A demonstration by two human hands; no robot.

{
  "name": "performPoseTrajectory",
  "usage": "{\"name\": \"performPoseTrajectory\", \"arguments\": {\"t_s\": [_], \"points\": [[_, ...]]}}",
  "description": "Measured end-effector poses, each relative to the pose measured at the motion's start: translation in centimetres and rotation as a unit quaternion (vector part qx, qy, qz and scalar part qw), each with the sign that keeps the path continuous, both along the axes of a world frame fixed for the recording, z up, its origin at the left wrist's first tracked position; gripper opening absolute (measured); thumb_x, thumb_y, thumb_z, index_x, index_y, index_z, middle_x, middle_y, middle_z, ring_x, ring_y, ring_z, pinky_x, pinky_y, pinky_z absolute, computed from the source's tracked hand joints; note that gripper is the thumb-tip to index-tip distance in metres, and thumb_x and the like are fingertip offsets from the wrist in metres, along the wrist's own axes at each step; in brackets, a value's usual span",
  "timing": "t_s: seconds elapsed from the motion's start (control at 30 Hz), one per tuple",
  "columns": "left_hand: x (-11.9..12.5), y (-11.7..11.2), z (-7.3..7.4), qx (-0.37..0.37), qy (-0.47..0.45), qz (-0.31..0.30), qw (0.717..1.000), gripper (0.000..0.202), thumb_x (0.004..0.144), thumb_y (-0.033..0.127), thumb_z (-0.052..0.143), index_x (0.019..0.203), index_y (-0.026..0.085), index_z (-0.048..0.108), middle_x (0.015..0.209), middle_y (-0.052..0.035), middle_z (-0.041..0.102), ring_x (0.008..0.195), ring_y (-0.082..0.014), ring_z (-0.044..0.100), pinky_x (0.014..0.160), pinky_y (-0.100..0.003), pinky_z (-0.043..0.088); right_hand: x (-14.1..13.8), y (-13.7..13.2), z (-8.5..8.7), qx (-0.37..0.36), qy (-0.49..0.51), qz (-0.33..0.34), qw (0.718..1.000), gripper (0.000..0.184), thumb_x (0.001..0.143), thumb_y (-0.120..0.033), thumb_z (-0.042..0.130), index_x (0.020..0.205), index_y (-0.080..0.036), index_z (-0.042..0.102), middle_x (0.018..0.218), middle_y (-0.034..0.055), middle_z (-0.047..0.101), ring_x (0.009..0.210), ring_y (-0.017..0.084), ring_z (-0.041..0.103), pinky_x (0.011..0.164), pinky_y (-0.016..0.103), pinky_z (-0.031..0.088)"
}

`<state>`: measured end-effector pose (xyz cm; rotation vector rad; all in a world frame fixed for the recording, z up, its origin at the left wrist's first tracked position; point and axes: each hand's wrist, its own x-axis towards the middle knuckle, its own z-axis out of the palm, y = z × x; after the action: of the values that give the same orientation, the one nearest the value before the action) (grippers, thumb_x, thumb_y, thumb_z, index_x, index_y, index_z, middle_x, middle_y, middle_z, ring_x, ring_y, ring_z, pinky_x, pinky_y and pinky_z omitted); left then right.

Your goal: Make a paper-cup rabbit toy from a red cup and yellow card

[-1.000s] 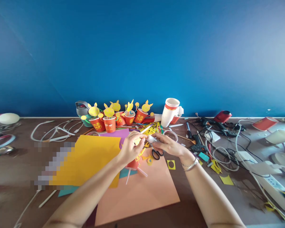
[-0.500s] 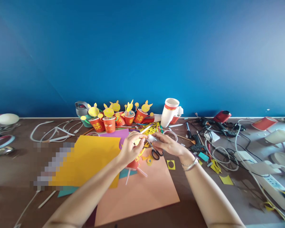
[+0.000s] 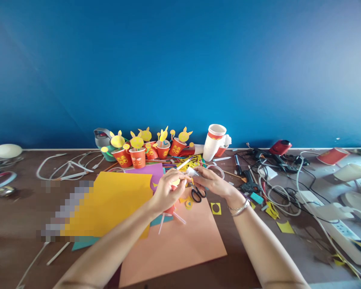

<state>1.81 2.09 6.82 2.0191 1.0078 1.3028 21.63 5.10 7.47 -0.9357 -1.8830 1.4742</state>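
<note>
Above the peach sheet [image 3: 183, 249], my left hand [image 3: 168, 190] is closed in a pinch, its fingertips meeting those of my right. What it pinches is mostly hidden; a bit of yellow shows beside the thumb. My right hand [image 3: 212, 182], with a bracelet at the wrist, closes around a small white tube [image 3: 193, 172] whose end points toward my left fingers. Below my left hand stands a partly hidden red paper cup [image 3: 170, 210], with pale straws [image 3: 179, 218] poking out toward me. Black-handled scissors [image 3: 198, 194] lie just under my right hand.
Red cups with yellow rabbit-eared paper heads [image 3: 136, 141] line the wall. White stacked cups [image 3: 214, 142] stand right of them. An orange-yellow sheet [image 3: 114, 200] lies left. At right are a glue gun [image 3: 250, 182], tangled cables [image 3: 284, 196] and a power strip [image 3: 343, 230].
Both hands stay close together at nearly the same spot. My left hand has turned slightly and its fingers have shifted. More of the white tube shows now.
</note>
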Motion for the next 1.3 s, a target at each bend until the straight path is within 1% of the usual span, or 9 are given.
{"name": "performPoseTrajectory", "arguments": {"t_s": [0.23, 0.4, 0.47, 0.57, 0.63, 0.73, 0.83, 1.07, 1.3], "points": [[-0.7, 0.6, 0.2, -0.209, -0.138, 0.022, 0.968, 0.023, 0.083, 0.035, 0.057, 0.088, 0.018, 0.071, 0.078, -0.0040, 0.069, 0.075, -0.0170, 0.065, 0.062, -0.026, 0.052, 0.4, 0.3, 0.7, 0.053, -0.037, -0.059, 0.996, 0.030, 0.088, -0.046, 0.050, 0.095, -0.016, 0.053, 0.067, -0.0006, 0.057, 0.061, 0.013, 0.052, 0.055, 0.025, 0.043], [-0.6, 0.9, 0.1, -0.261, -0.171, 0.015, 0.950, 0.025, 0.081, 0.038, 0.059, 0.088, 0.017, 0.072, 0.078, -0.0052, 0.070, 0.074, -0.0176, 0.065, 0.059, -0.026, 0.051, 1.5, 1.2, 0.1, 0.118, -0.113, -0.137, 0.977, 0.028, 0.082, -0.041, 0.058, 0.093, -0.016, 0.061, 0.087, 0.0052, 0.061, 0.077, 0.017, 0.054, 0.063, 0.026, 0.043], [-0.6, 1.0, -0.1, -0.262, -0.173, 0.013, 0.949, 0.025, 0.081, 0.038, 0.059, 0.088, 0.017, 0.071, 0.078, -0.0053, 0.071, 0.074, -0.0178, 0.066, 0.060, -0.026, 0.052, 1.9, 1.4, 0.1, 0.116, -0.112, -0.124, 0.979, 0.030, 0.082, -0.043, 0.059, 0.093, -0.015, 0.062, 0.086, 0.0049, 0.061, 0.076, 0.016, 0.053, 0.062, 0.026, 0.042], [-0.6, 1.1, -0.4, -0.220, -0.138, 0.036, 0.965, 0.025, 0.083, 0.037, 0.058, 0.089, 0.017, 0.071, 0.080, -0.0049, 0.071, 0.074, -0.0178, 0.066, 0.063, -0.027, 0.052, 1.7, 1.0, 0.6, 0.111, -0.081, -0.055, 0.989, 0.032, 0.083, -0.046, 0.058, 0.092, -0.016, 0.062, 0.082, 0.0035, 0.060, 0.071, 0.015, 0.053, 0.061, 0.025, 0.041], [-0.6, 1.1, -0.4, -0.143, -0.091, 0.068, 0.983, 0.022, 0.085, 0.034, 0.056, 0.090, 0.018, 0.071, 0.085, -0.0051, 0.072, 0.080, -0.0182, 0.066, 0.071, -0.029, 0.052, 1.3, 0.7, 0.8, 0.106, -0.067, -0.027, 0.992, 0.034, 0.082, -0.049, 0.059, 0.092, -0.016, 0.062, 0.078, 0.0027, 0.060, 0.068, 0.014, 0.052, 0.059, 0.024, 0.041], [-0.4, 0.8, -0.3, -0.014, -0.016, 0.092, 0.996, 0.018, 0.087, 0.026, 0.054, 0.089, 0.020, 0.071, 0.090, -0.0048, 0.071, 0.088, -0.0180, 0.063, 0.081, -0.031, 0.049, 0.7, 0.3, 0.7, 0.091, -0.059, -0.016, 0.994, 0.037, 0.081, -0.051, 0.060, 0.094, -0.017, 0.062, 0.077, 0.0028, 0.061, 0.066, 0.014, 0.052, 0.058, 0.024, 0.041], [-0.3, 0.5, -0.3, 0.062, 0.028, 0.082, 0.994, 0.018, 0.088, 0.021, 0.053, 0.092, 0.021, 0.070, 0.089, -0.0041, 0.071, 0.087, -0.0170, 0.061, 0.080, -0.031, 0.048, 0.6, 0.2, 0.3, 0.077, -0.062, -0.016, 0.995, 0.037, 0.081, -0.051, 0.060, 0.095, -0.016, 0.062, 0.079, 0.0030, 0.061, 0.067, 0.014, 0.052, 0.057, 0.023, 0.041], [0.1, 0.1, -0.6, 0.181, 0.090, 0.066, 0.977, 0.023, 0.087, 0.014, 0.052, 0.103, 0.023, 0.067, 0.089, -0.0041, 0.070, 0.083, -0.0167, 0.059, 0.079, -0.034, 0.049, 0.5, 0.3, -0.2, 0.052, -0.049, -0.016, 0.997, 0.035, 0.083, -0.050, 0.059, 0.093, -0.017, 0.063, 0.072, -0.0007, 0.056, 0.060, 0.011, 0.047, 0.051, 0.022, 0.036], [-0.3, 0.0, -0.8, 0.217, 0.126, 0.104, 0.962, 0.029, 0.087, 0.015, 0.052, 0.111, 0.024, 0.065, 0.092, -0.0047, 0.070, 0.086, -0.0182, 0.058, 0.079, -0.035, 0.049, 0.2, 0.0, 0.1, -0.008, -0.042, -0.026, 0.999, 0.040, 0.080, -0.055, 0.060, 0.089, -0.016, 0.062, 0.067, -0.0006, 0.057, 0.057, 0.011, 0.048, 0.049, 0.022, 0.036]]}}
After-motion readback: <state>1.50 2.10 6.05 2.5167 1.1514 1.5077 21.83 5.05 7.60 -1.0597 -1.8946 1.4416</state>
